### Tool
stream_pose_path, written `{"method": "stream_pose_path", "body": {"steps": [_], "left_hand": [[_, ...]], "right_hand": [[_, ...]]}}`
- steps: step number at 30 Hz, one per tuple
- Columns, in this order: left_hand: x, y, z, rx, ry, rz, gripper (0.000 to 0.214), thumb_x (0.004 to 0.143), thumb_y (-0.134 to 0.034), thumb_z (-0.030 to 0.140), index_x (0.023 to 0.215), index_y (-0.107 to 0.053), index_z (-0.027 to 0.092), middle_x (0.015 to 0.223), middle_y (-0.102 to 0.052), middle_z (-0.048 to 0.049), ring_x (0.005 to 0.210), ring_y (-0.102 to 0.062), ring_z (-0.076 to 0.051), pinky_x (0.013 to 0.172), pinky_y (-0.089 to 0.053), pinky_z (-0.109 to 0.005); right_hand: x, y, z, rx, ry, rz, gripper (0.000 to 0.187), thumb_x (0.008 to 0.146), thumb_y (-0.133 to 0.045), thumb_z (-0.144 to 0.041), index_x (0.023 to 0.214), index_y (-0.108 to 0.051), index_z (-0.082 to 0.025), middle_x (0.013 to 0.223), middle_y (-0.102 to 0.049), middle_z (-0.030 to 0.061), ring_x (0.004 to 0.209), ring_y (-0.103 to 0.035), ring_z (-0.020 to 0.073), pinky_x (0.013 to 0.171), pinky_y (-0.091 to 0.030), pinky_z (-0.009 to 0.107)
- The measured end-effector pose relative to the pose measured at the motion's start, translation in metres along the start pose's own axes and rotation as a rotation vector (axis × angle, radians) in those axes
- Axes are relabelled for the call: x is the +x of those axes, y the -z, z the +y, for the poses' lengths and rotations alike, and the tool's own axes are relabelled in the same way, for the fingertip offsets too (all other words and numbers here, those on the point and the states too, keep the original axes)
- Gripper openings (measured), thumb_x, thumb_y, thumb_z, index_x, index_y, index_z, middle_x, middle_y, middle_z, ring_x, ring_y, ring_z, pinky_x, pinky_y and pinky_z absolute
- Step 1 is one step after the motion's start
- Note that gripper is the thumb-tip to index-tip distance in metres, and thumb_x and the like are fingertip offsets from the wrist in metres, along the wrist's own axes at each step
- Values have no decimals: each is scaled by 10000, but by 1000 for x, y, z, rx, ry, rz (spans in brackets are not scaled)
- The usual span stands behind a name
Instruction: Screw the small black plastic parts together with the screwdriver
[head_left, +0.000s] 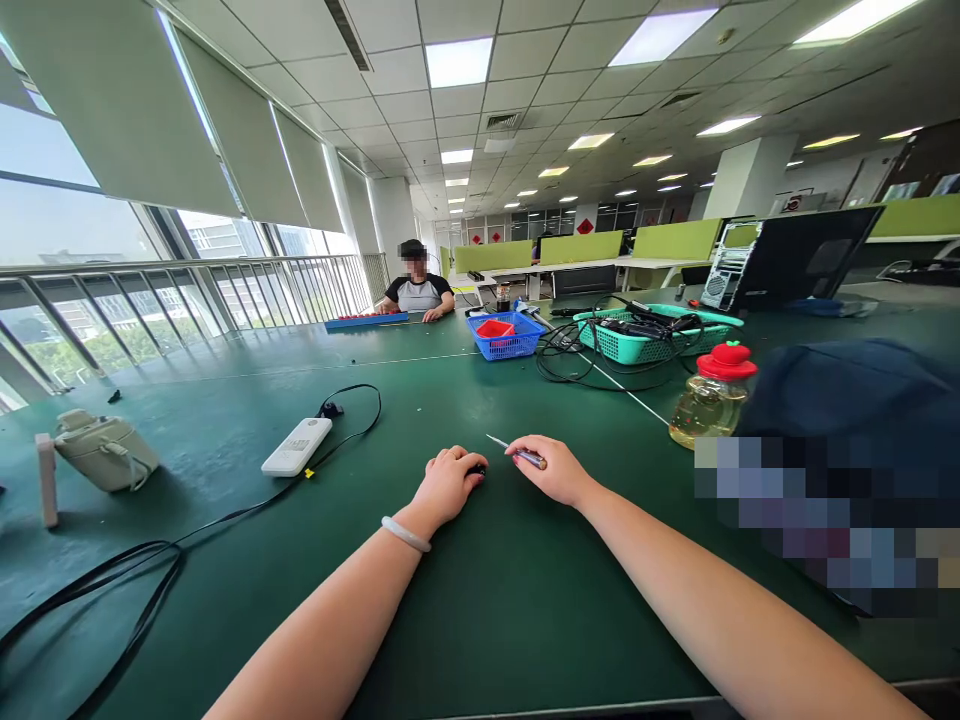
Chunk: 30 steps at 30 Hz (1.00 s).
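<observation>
My left hand point(448, 482) rests on the green table point(480, 620), its fingers closed around a small black object point(478, 469). Most of that object is hidden under the fingers, so its kind cannot be made out. A pale bracelet point(406, 534) circles the left wrist. To the right, my right hand point(553, 470) grips a screwdriver point(532, 459) by its handle. The screwdriver's thin metal shaft points left and away from me, its tip a little above and beside the black object without visibly touching it.
A white power strip point(297, 447) with a black cable and a pale case point(109, 452) lie left. Beyond are a blue basket point(504, 346), a green basket point(622, 347) with cables, and a red-lidded jar point(705, 408). Dark fabric point(847, 400) lies right. A person point(417, 290) sits opposite.
</observation>
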<state>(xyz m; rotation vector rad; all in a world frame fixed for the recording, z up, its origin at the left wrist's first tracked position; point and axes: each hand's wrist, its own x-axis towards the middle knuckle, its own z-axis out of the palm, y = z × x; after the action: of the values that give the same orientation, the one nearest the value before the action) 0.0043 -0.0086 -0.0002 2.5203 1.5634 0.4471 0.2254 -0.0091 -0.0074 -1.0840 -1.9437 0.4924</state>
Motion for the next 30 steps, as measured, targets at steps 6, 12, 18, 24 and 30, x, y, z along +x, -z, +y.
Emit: {"method": "stream_pose_path", "body": {"steps": [6, 12, 18, 24, 30], "left_hand": [[-40, 21, -22, 3, -42, -40, 260, 913, -530, 299, 1128, -677, 293, 1158, -620, -54, 1080, -580, -222, 994, -460, -394], [-100, 60, -88, 21, 62, -40, 270, 901, -517, 375, 1096, -683, 290, 1180, -641, -51, 1068, -619, -227, 987, -481, -349], [-129, 94, -165, 215, 362, 64, 389, 879, -471, 444, 1148, -674, 249, 1253, -654, -85, 1088, -636, -282, 988, -479, -410], [-127, 113, -190, 251, 511, 208, 494, 886, -412, 488, 1227, -669, 239, 1158, -711, -115, 952, -681, -283, 801, -524, -348], [-140, 114, -200, 153, 673, 399, 508, 877, -413, 489, 1199, -708, 227, 889, -765, -80, 771, -691, -264, 651, -507, -311]], "right_hand": [[-2, -2, -7, -26, 39, -47, 198, 846, -544, -228, 946, -715, -239, 978, -719, 50, 875, -665, 214, 811, -509, 356], [-2, -4, -9, -50, 51, -85, 211, 849, -541, -211, 965, -714, -243, 979, -716, 44, 873, -662, 209, 806, -503, 352], [-3, -6, -10, -65, 67, -93, 212, 842, -550, -197, 960, -720, -245, 977, -721, 39, 861, -667, 204, 793, -505, 340], [-2, -7, -8, -73, 41, -97, 206, 842, -559, -188, 955, -721, -247, 974, -719, 37, 870, -668, 200, 806, -511, 335], [-2, -7, -5, -73, 26, -102, 201, 849, -557, -198, 958, -717, -251, 966, -717, 33, 851, -663, 198, 789, -516, 340]]}}
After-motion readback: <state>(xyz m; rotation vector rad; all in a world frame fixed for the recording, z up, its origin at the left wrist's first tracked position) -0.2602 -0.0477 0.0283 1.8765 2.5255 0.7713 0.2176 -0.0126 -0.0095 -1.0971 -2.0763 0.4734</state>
